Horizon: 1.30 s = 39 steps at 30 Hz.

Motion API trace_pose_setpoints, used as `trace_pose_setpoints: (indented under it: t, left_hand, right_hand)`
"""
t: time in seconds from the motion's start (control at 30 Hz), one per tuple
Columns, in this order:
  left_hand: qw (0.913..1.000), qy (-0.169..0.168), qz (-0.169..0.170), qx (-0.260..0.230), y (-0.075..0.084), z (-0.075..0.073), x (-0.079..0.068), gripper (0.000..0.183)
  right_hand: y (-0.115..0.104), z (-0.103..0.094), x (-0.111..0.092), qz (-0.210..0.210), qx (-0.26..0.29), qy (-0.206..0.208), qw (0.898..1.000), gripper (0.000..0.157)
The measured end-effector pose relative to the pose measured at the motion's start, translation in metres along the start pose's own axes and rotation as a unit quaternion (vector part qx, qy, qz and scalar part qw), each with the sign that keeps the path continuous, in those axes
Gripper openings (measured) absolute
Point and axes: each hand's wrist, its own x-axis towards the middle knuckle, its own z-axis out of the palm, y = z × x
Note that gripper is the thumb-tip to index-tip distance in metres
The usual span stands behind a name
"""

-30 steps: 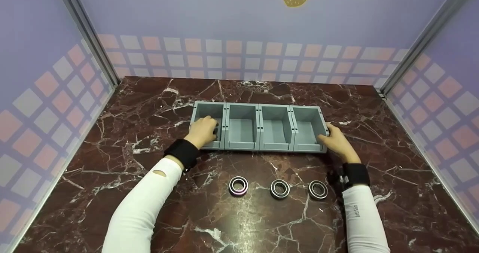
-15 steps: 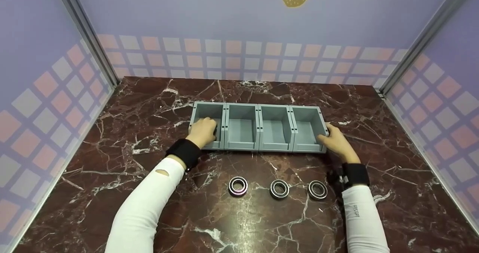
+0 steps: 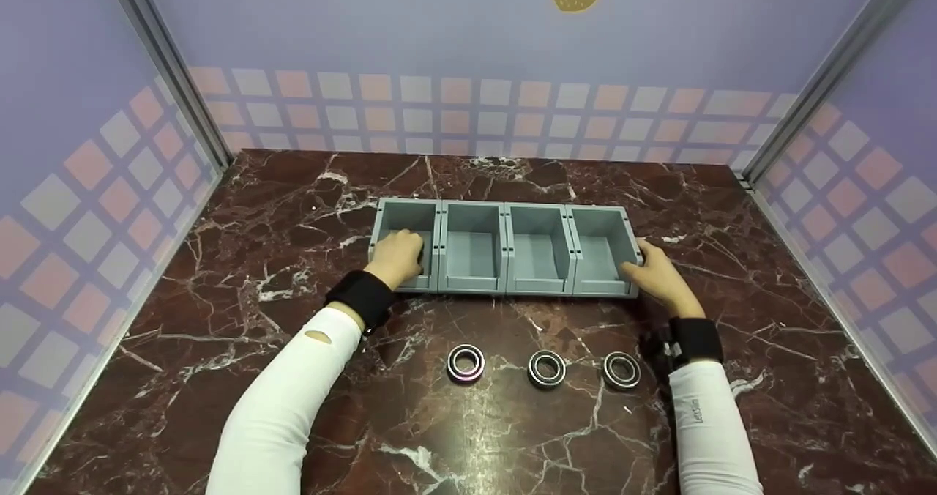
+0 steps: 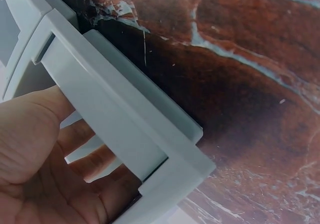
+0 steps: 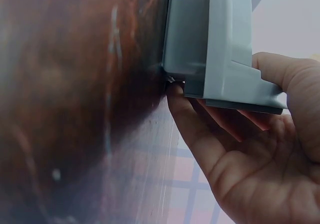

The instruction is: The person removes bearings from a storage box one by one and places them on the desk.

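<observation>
A row of several joined grey storage bins stands on the marbled table. My left hand reaches into the leftmost bin with its fingers bent; in the left wrist view the thumb and fingers pass behind the bin's front wall. Their tips are hidden, so whether they hold anything cannot be told. At the other end my right hand grips the side wall of the rightmost bin, thumb inside and fingers outside and beneath the edge.
Three ring-shaped ball bearings lie in a row in front of the bins: a left one, a middle one and a right one. Patterned panels enclose the back and sides of the table.
My left hand has shifted very slightly within the leftmost bin, with the forearm edging right. The right hand, the bins and the bearings stay put.
</observation>
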Motion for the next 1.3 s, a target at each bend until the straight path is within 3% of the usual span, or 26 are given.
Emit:
trace_pose_setpoints:
  t: [1.3]
  left_hand:
    - [0.9999, 0.012, 0.002, -0.006, -0.0013, 0.0007, 0.0002, 0.016]
  right_hand:
    - [-0.0026, -0.0004, -0.0025, -0.004, 0.004, -0.004, 1.0, 0.052]
